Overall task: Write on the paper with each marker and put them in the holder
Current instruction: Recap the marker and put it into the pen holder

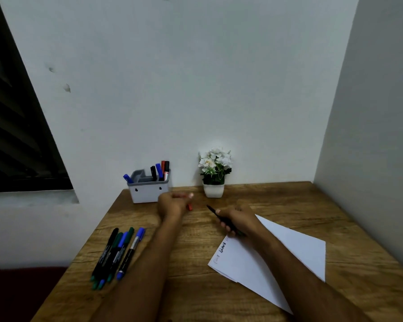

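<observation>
Markers lay in two groups on a wooden desk as a person worked at it: five loose markers, capped in black, green and blue, fanned side by side near the desk's left edge, and several stored markers standing upright in a grey holder at the far left corner, against the white wall. One blue-capped marker leaned out of the holder's left side. The right hand was closed around a dark marker, its bared tip pointing far and left, above the far corner of a white sheet of paper on the right of the desk. A few written words showed at the paper's left edge. The left hand, curled just in front of the holder, pinched a small red cap in its fingers, though motion blur softened the detail. A white pot of white flowers stood against the wall, right of the holder.
</observation>
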Motion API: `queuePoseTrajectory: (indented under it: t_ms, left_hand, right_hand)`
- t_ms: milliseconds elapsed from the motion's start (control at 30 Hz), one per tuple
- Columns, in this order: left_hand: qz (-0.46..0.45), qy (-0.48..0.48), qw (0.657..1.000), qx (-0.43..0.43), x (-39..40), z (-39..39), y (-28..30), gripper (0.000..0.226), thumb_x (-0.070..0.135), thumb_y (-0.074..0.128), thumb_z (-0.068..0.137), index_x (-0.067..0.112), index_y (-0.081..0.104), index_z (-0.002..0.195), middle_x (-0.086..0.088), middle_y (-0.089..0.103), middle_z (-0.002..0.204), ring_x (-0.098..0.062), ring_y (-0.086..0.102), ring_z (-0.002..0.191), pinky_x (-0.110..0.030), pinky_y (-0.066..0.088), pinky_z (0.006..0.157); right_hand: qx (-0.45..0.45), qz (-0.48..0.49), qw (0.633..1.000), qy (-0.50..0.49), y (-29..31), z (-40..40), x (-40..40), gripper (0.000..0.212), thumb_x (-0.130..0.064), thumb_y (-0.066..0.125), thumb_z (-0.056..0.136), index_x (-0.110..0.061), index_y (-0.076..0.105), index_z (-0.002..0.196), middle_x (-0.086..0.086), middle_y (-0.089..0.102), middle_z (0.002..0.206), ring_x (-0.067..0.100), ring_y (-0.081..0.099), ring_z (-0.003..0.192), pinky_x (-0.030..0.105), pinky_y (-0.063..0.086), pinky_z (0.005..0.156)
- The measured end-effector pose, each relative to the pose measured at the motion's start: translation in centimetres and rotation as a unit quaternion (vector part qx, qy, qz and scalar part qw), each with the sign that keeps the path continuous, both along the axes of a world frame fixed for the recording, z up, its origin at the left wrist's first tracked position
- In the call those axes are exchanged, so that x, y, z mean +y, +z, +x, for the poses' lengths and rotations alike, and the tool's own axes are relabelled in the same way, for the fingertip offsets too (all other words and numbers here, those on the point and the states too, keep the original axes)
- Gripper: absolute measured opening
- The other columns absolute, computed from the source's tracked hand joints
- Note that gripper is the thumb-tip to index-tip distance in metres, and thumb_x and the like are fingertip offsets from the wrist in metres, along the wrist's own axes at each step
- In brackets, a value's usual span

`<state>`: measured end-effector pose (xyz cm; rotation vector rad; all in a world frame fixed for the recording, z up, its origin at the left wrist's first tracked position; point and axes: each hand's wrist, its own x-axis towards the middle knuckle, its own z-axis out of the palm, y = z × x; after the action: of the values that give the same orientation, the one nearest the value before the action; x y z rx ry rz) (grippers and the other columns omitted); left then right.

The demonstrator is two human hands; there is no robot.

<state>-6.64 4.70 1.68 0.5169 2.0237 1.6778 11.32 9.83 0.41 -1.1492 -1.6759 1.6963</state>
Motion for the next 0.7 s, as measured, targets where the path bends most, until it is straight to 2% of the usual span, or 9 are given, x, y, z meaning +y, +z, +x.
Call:
queuePoseTrajectory:
  t_ms: [67,167,267,400,467,533,600,667,700]
  left_hand:
    - [-0.049,-0.022,0.994,0.096,0.1,1.3,-0.3,0.020,0.027,0.086,0.073,0.017,0.071,0.082,0.000,0.072,0.077,-0.006,0.062,0.058,-0.019,0.041,0.049]
    - [-0.102,-0.046,0.977,0.183,0.4,2.0,-1.6,0.022,0.029,0.089,0.068,0.023,0.071,0.078,0.005,0.071,0.081,-0.009,0.063,0.070,-0.020,0.041,0.054]
    - [-0.125,-0.063,0.961,0.240,0.2,1.9,-2.6,0.023,0.029,0.091,0.065,0.024,0.072,0.076,0.006,0.070,0.080,-0.010,0.064,0.077,-0.023,0.049,0.064]
    - [-0.126,-0.066,0.950,0.278,-0.2,1.6,-3.6,0.031,0.035,0.092,0.062,0.024,0.068,0.078,0.005,0.070,0.078,-0.010,0.065,0.076,-0.025,0.051,0.063]
    - [-0.121,-0.074,0.947,0.288,-0.2,1.4,-3.9,0.034,0.036,0.092,0.062,0.022,0.068,0.081,0.007,0.069,0.075,-0.008,0.065,0.074,-0.024,0.049,0.061]
    - [-0.115,-0.075,0.945,0.297,-0.5,1.2,-4.1,0.035,0.035,0.092,0.061,0.022,0.067,0.083,0.009,0.067,0.073,-0.007,0.064,0.074,-0.027,0.054,0.065]
    - [-0.107,-0.075,0.939,0.319,-1.0,1.3,-4.3,0.035,0.035,0.091,0.063,0.022,0.067,0.085,0.011,0.065,0.077,-0.008,0.063,0.076,-0.030,0.056,0.069]
    - [-0.091,-0.083,0.927,0.354,-1.7,1.7,-4.0,0.028,0.036,0.086,0.071,0.022,0.068,0.087,0.011,0.065,0.081,-0.006,0.062,0.077,-0.028,0.056,0.068]
    - [-0.078,-0.096,0.920,0.372,-1.9,2.0,-3.9,0.022,0.035,0.083,0.075,0.022,0.070,0.089,0.011,0.066,0.081,-0.004,0.062,0.076,-0.026,0.055,0.067]
  right_hand:
    - [0.021,0.018,1.000,-0.010,-0.1,-0.3,-0.2,0.029,-0.018,0.070,0.096,0.009,0.074,0.085,0.010,0.065,0.062,0.013,0.053,0.043,0.023,0.040,0.042]
    - [0.051,0.052,0.997,-0.021,-0.3,-0.1,-0.4,0.036,-0.016,0.072,0.094,0.018,0.071,0.083,0.010,0.067,0.058,0.014,0.054,0.042,0.023,0.042,0.041]
    - [0.056,0.072,0.995,-0.044,-0.3,0.5,-0.1,0.030,-0.015,0.075,0.092,0.012,0.074,0.080,0.004,0.068,0.053,0.011,0.056,0.041,0.020,0.043,0.042]
    - [0.088,0.058,0.991,-0.080,-0.2,1.0,0.3,0.015,-0.009,0.082,0.084,-0.006,0.075,0.096,0.020,0.076,0.081,0.020,0.063,0.051,0.025,0.049,0.048]
    - [0.121,0.045,0.988,-0.080,-0.3,1.0,0.5,0.019,-0.001,0.077,0.086,-0.009,0.074,0.102,0.019,0.073,0.078,0.022,0.062,0.048,0.024,0.049,0.045]
    - [0.142,0.037,0.987,-0.062,-0.2,1.2,0.7,0.014,0.000,0.067,0.094,-0.005,0.075,0.104,0.018,0.071,0.079,0.021,0.063,0.052,0.025,0.050,0.049]
    - [0.179,0.001,0.982,-0.056,-0.2,1.6,1.1,0.020,-0.002,0.053,0.103,0.001,0.072,0.109,0.019,0.072,0.083,0.021,0.067,0.059,0.029,0.054,0.051]
    - [0.238,-0.043,0.968,-0.066,0.0,2.2,1.6,0.025,0.000,0.043,0.107,0.007,0.067,0.109,0.022,0.073,0.090,0.021,0.073,0.065,0.028,0.060,0.056]
    - [0.262,-0.048,0.961,-0.070,0.2,2.7,1.9,0.023,0.002,0.044,0.106,0.008,0.066,0.106,0.024,0.074,0.094,0.021,0.075,0.068,0.027,0.061,0.058]
